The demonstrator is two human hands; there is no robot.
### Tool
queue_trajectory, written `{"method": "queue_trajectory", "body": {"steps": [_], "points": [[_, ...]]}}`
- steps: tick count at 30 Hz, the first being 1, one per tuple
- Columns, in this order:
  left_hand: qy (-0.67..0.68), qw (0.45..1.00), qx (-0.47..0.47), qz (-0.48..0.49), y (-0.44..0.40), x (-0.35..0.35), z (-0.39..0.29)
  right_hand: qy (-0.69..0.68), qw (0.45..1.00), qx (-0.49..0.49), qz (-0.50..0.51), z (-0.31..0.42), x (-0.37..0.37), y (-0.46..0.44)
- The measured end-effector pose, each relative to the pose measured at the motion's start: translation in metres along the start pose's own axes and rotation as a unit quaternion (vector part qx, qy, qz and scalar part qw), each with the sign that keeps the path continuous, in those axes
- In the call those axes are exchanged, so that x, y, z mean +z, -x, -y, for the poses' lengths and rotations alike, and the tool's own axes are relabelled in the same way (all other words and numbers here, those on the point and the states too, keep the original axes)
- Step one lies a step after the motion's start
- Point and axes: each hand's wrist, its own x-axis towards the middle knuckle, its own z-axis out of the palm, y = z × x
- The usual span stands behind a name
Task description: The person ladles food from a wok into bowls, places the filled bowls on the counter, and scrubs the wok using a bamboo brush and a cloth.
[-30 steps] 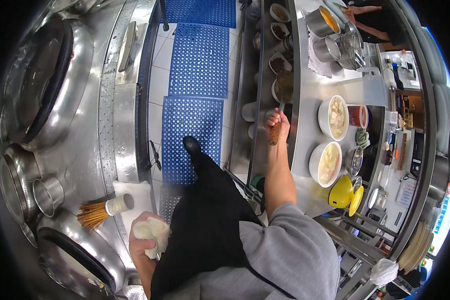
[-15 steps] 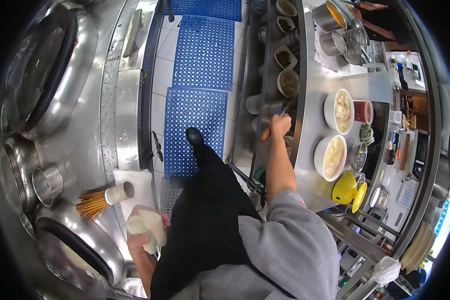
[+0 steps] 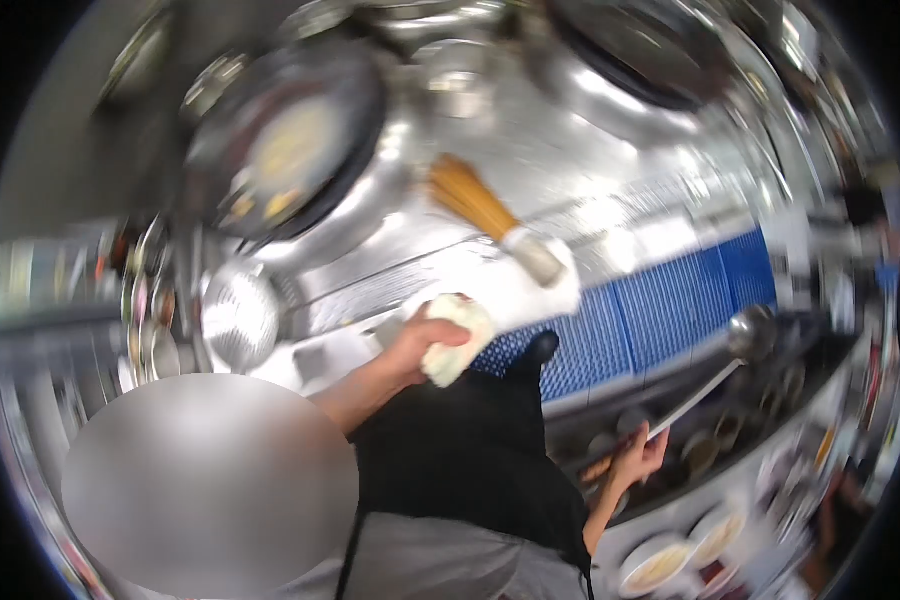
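My left hand (image 3: 420, 345) is closed round a folded pale cloth (image 3: 458, 338) beside the steel counter. In my right hand (image 3: 638, 460) is the handle of a long ladle, whose round steel bowl (image 3: 752, 334) is raised over the floor side of the shelf. A bamboo brush (image 3: 475, 200) with a pale bound handle lies partly on a white towel (image 3: 560, 290). Behind my left hand, a dark wok (image 3: 340, 165) contains pale, yellowish food (image 3: 295, 150). The picture is smeared by motion.
A perforated skimmer (image 3: 240, 315) is at the left. Blue mats (image 3: 660, 310) cover the floor. Two white bowls of food (image 3: 658, 567) (image 3: 718, 535) stand lower right, with another person's arm (image 3: 832, 515) beyond. A blurred oval hides the lower left.
The view has swung left towards the woks. The ladle has come up from the shelf beside the small bowls, still in my right hand. My left hand keeps hold of the cloth.
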Motion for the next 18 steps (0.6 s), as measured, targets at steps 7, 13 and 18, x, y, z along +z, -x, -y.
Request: {"method": "queue_trajectory", "body": {"steps": [7, 13, 18], "points": [[0.219, 0.916, 0.255, -0.217, 0.057, -0.084, -0.028, 0.043, 0.94, -0.092, 0.327, 0.113, 0.128, 0.019], [0.246, 0.867, 0.296, -0.317, 0.088, -0.164, -0.119, 0.157, 0.77, -0.083, 0.613, 0.202, 0.268, 0.106], [0.313, 0.868, 0.268, -0.277, 0.107, -0.166, -0.119, 0.305, 0.63, -0.108, 0.706, 0.236, 0.328, 0.149]]}}
